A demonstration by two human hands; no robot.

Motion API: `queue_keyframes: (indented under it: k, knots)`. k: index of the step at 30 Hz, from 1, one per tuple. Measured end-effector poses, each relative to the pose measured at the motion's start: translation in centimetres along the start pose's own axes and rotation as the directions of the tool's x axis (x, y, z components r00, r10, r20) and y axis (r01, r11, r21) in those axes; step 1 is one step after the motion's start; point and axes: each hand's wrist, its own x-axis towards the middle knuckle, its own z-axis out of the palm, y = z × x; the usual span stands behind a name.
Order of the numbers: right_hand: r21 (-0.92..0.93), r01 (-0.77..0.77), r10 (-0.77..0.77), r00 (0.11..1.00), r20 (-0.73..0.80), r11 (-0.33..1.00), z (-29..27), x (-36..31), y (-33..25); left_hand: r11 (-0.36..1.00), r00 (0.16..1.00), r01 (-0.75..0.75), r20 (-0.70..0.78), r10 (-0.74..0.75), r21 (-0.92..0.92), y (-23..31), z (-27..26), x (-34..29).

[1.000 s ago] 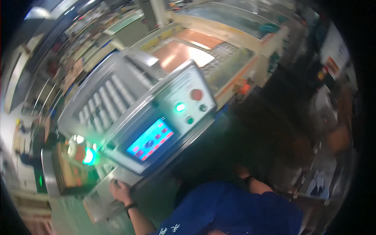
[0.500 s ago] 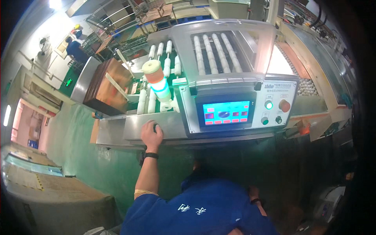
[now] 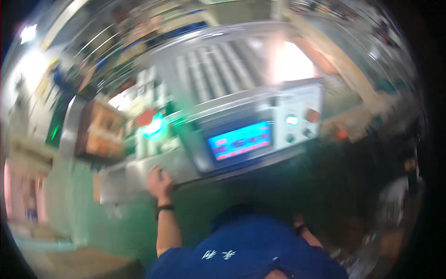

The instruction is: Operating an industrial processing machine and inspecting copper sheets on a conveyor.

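Observation:
My left hand (image 3: 160, 181) rests at the front metal edge (image 3: 139, 174) of a roller machine, fingers curled. A small dark thing shows by the thumb, too blurred to name. My right hand (image 3: 298, 219) hangs low by my side, away from the machine, its fingers dark and smeared. In front of me, a lit touch screen (image 3: 239, 141) sits on the control panel beside a glowing green button (image 3: 291, 120) and a red knob (image 3: 312, 116). A signal lamp (image 3: 153, 126), glowing cyan-green, stands just beyond my left hand.
A see-through cover (image 3: 213, 69) lies over white rollers. Left of the lamp stands a stack of brown boards (image 3: 104, 128). Green floor (image 3: 111, 223) spreads below the machine. Far left, a person in blue (image 3: 60, 79) is at the back. Bright light glares at the machine's right end.
The whole view has swung and blurred, so the machine sits tilted and further left. My left hand remains at the metal edge; my right hand remains low.

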Motion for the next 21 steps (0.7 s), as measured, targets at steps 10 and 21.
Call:
queue_keyframes:
  k: [10, 21]
  knots:
    - [0.508, -0.446, 0.458, 0.882, 0.108, 0.737, 0.8, -1.5, 4.6, 0.997, 0.994, 0.034, 0.101, -0.04, 0.063, -0.3, -0.3, -1.0]
    - [0.934, 0.011, 0.72, 0.641, 0.267, -0.356, -15.1, -2.6, 26.3, 0.755, 0.743, 0.649, -0.292, -0.601, 0.098, 7.9, 2.5, -17.1]
